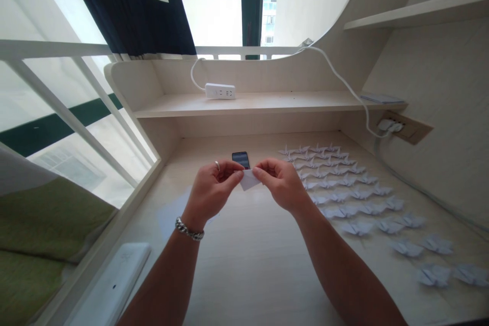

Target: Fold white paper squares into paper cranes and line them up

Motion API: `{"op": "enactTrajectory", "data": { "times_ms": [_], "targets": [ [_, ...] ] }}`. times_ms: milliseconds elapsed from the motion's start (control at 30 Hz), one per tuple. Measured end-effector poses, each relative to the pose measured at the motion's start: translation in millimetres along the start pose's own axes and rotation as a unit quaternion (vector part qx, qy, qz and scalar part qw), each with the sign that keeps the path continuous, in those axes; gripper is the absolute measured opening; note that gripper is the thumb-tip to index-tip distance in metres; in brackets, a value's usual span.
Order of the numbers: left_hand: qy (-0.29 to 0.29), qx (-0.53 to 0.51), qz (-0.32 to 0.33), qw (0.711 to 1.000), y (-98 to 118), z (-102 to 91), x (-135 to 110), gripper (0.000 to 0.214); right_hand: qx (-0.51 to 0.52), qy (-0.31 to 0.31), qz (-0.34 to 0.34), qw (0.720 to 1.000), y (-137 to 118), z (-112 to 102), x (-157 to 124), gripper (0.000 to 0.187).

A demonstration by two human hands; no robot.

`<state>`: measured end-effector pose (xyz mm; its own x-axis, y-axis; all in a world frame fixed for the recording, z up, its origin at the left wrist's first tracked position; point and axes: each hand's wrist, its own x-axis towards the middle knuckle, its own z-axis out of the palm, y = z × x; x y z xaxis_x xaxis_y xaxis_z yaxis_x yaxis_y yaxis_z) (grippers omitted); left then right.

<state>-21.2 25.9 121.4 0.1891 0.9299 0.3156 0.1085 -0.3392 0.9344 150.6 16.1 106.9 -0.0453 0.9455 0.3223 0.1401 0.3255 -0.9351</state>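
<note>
Between my two hands, above the desk, is a small folded piece of white paper (249, 181) with a point hanging down. My left hand (214, 183), with a ring and a chain bracelet, pinches its left corner between thumb and forefinger. The right corner is pinched the same way by my right hand (280, 181). Just behind the paper lies a dark phone (240, 158), its lower end partly hidden. Many folded white paper cranes (344, 181) stand in rows to the right of my right hand. Pale paper sheets (173, 214) lie left of my left wrist, partly covered by it.
A white power strip (220, 91) sits on the shelf (267, 102) behind the desk. Its cord runs to a wall socket (407, 126) at the right. A long white box-like object (114, 277) lies at the front left. White rails and green cloth (46, 219) border the left side.
</note>
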Motion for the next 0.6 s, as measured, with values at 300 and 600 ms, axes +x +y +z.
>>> {"op": "enactTrajectory", "data": {
  "times_ms": [300,600],
  "targets": [
    [-0.101,0.169,0.028,0.98,9.7,-12.3,-3.7,0.019,-0.032,-0.068,0.026,0.997,-6.9,-21.1,1.1,0.016],
    [-0.034,-0.026,-0.028,0.999,6.9,-7.6,0.6,0.019,0.071,0.018,0.02,0.997,-8.0,-23.2,2.7,0.018]
  ]
}}
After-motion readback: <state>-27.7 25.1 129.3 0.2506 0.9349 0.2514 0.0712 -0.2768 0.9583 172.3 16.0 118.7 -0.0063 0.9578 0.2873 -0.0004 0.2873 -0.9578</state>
